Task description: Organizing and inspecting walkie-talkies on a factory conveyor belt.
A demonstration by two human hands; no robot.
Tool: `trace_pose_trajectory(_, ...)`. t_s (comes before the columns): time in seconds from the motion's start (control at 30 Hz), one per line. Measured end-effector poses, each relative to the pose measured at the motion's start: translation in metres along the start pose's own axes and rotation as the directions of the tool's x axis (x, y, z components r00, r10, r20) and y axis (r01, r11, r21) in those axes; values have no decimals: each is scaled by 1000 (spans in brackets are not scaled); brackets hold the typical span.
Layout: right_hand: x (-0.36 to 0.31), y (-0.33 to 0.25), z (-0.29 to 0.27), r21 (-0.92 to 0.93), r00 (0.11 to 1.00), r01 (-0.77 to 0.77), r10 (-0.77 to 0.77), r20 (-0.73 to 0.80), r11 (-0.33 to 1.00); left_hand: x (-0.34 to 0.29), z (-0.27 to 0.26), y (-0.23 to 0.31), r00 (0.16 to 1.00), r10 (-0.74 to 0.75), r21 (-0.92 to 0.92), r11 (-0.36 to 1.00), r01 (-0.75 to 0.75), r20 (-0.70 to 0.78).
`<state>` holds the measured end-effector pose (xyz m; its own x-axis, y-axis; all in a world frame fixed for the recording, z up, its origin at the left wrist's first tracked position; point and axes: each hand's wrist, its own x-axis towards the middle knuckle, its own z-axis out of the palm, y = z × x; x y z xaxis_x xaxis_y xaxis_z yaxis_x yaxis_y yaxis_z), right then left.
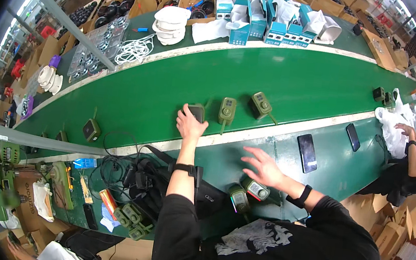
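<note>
My left hand [190, 126] reaches onto the green conveyor belt, its fingers around a small olive-green boxy device [198, 111]. Much of that device is hidden under the hand. To its right on the belt stand two similar strapped devices, an upright one [227, 110] and a tilted one [261, 105]. Nearer to me, my right hand [264, 169] hovers with fingers spread over the bench, holding nothing. Just below it are a device with a lit round dial [257, 190] and another with a coloured glowing edge [239, 200].
Two dark phones, one larger [307, 153] and one smaller [353, 137], lie on the bench. Black cables and a black bag [152, 185] fill the bench left of my arm. Blue-white boxes [283, 27] line the far side. A co-worker's hand [406, 131] is by white bags.
</note>
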<state>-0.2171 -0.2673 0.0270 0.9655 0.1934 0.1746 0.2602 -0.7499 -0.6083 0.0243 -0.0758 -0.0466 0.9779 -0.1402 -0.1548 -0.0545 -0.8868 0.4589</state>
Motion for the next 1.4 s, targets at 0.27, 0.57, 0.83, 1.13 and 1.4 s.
trace_pose_trajectory(0.27,-18,-7,1,278,958,-284,261,116,918,-126,0,-10,893,379,-372,813,-447,-243)
trace_pose_trajectory(0.57,26,-22,46,340,973,-77,-4,230,937,-209,8,-22,884,451,-407,789,-460,-123)
trace_pose_trajectory(0.83,-8,-32,37,291,974,-35,-32,223,956,-226,12,-30,849,519,-211,823,-528,-99)
trace_pose_trajectory(1.13,-94,-37,20,-126,990,-53,69,120,991,-232,15,-31,855,509,-44,856,-515,-97)
trace_pose_trajectory(1.4,-123,-15,47,-105,991,-135,134,-16,985,-229,8,-30,826,559,207,818,-537,-69)
